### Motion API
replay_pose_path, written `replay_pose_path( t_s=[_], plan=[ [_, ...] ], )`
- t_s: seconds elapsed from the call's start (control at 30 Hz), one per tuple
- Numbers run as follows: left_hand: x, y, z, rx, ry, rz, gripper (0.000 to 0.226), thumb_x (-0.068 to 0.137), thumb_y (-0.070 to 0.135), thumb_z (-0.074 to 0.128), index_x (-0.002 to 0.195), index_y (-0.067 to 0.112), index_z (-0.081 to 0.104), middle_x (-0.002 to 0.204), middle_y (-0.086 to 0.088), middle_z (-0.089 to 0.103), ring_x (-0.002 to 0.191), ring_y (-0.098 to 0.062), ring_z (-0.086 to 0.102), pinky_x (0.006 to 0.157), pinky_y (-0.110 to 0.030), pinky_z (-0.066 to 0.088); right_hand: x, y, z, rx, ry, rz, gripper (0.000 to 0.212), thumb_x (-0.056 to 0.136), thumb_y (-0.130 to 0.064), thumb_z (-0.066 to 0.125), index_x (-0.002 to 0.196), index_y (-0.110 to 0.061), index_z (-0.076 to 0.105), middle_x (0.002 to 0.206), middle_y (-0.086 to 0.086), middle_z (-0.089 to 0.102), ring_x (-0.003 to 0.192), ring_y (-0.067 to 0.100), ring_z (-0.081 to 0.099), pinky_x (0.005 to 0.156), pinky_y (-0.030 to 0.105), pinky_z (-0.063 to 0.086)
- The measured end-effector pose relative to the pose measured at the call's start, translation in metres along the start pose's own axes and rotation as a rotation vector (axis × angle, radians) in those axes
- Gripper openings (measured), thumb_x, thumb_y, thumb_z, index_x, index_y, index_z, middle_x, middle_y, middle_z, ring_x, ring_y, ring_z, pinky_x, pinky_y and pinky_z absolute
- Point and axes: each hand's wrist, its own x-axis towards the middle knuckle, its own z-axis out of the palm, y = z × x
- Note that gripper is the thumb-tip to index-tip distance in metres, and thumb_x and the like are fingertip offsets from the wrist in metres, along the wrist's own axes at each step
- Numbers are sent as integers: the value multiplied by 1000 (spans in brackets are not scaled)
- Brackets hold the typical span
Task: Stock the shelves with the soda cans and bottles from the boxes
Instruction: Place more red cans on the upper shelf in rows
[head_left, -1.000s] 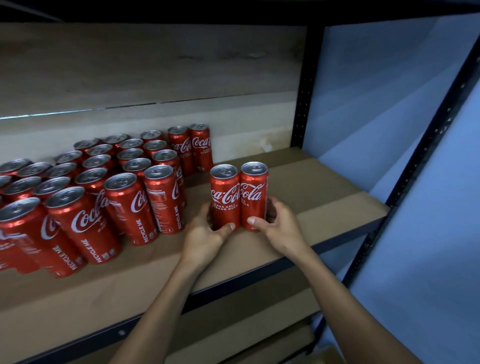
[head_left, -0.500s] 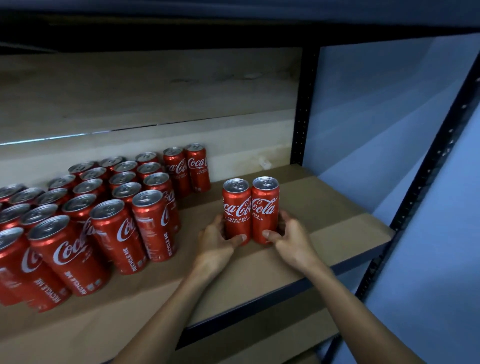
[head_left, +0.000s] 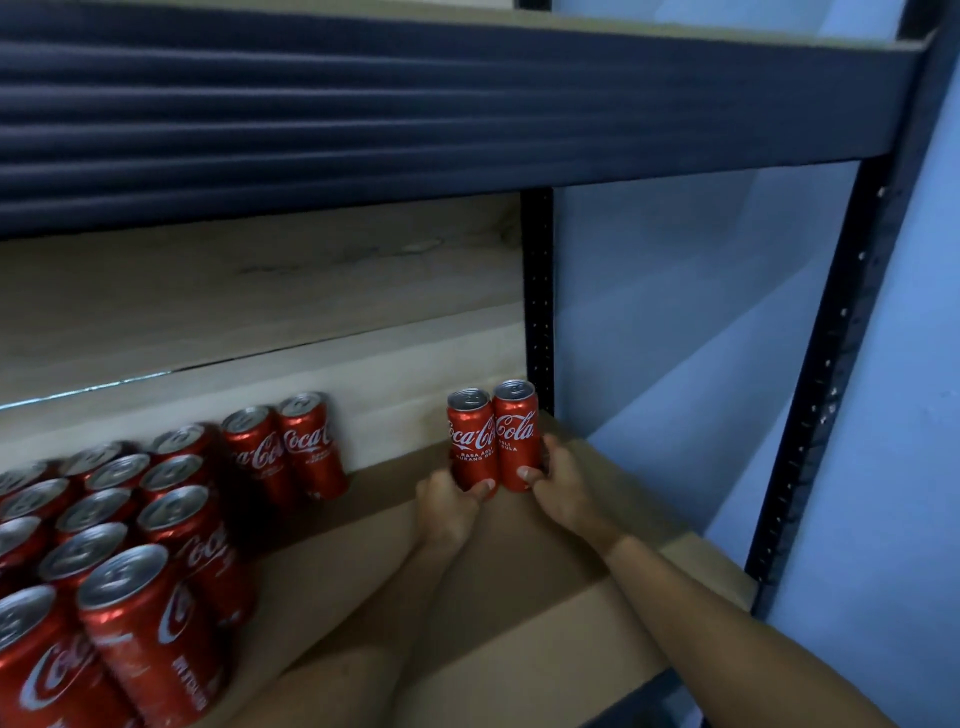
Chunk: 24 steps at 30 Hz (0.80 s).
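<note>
So in the head view, both hands are reaching deep into the shelf at the centre-right of the frame, each wrapped around one slim red Coca-Cola can. The left hand (head_left: 449, 506) has its fingers curled round the base of the left can (head_left: 471, 444), thumb across the front, and the right hand (head_left: 563, 491) is doing the same to the right can (head_left: 515, 435), so both grips are closed snug on the cans, not loose. The two cans stand upright and touching each other, near the back of the brown shelf board (head_left: 519, 613), just beside the black rear upright (head_left: 537, 312). I honestly can't tell if their bottoms are resting on the board or a hair above it, since the hands cover that bit. Over in the lower left of the frame there's the big block of cans (head_left: 130, 545) already stocked, in tidy rows, and there's a clear bare gap of board between that block and the pair in hand. The dark beam of the shelf above (head_left: 415, 104) fills the top of the frame. My read: this is the placing step for this pair, looks like starting a fresh row at the back right. Next move would be letting go cleanly without tipping them, then pulling both arms out for more stock from the boxes, which aren't in view here.
</note>
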Motion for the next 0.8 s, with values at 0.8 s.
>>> replay_pose_path(
  t_s=[0.8],
  plan=[
    [103,19,49,36,111,57,64,73,25,83,122,9,46,126,-13,61,113,-33,59,91,-41,47,105,11,6,126,144,101,35,103,-3,40,136,5,49,123,17,58,103,29,60,60,15,52]
  ],
)
